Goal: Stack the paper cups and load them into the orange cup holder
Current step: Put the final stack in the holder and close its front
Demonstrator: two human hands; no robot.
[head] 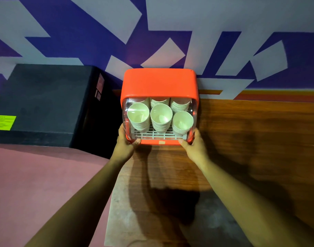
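Note:
The orange cup holder (pixel 159 82) is mounted on the wall at the centre. Behind its clear front cover, several stacks of white paper cups (pixel 160 115) stand in two rows on a white grid. My left hand (pixel 126 142) grips the lower left corner of the holder, thumb on the front edge. The lower right corner is gripped the same way by my right hand (pixel 192 145). Both forearms reach up from below.
A black box-shaped cabinet (pixel 44 102) with a yellow-green label (pixel 3 122) sits left of the holder. The wall is wood panelling (pixel 259 136) below and a purple and grey pattern above. A pink surface (pixel 36 184) lies at lower left.

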